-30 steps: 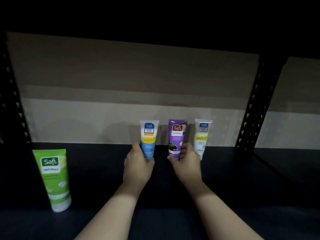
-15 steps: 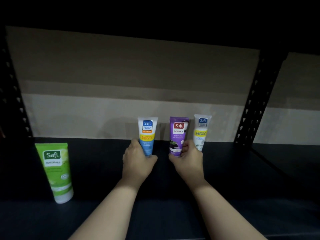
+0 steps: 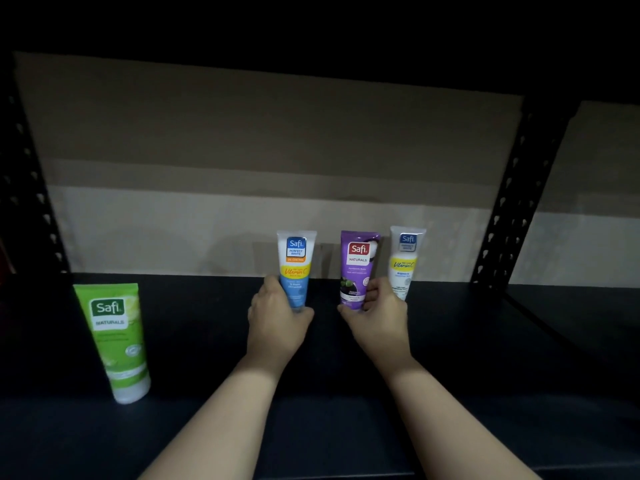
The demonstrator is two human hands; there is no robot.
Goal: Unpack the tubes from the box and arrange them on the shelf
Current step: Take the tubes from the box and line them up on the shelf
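Four tubes stand upright, cap down, on the dark shelf [image 3: 194, 341]. My left hand [image 3: 277, 320] grips the lower part of a blue-and-white tube [image 3: 295, 261] at the back of the shelf. My right hand [image 3: 377, 317] holds the lower part of a purple tube [image 3: 358, 261] just to its right. A white tube with a yellow band [image 3: 406, 258] stands free right beside my right hand, against the back wall. A larger green tube [image 3: 114, 337] stands alone near the front left. The box is out of view.
Perforated black uprights frame the bay at the left [image 3: 31, 188] and the right [image 3: 512, 202]. A pale wall [image 3: 242, 168] closes the back. Another shelf bay [image 3: 588, 306] continues to the right.
Both hands have stayed on their tubes and hardly moved. The purple tube now stands a little straighter and a bit further from the blue one. The view has shifted slightly.
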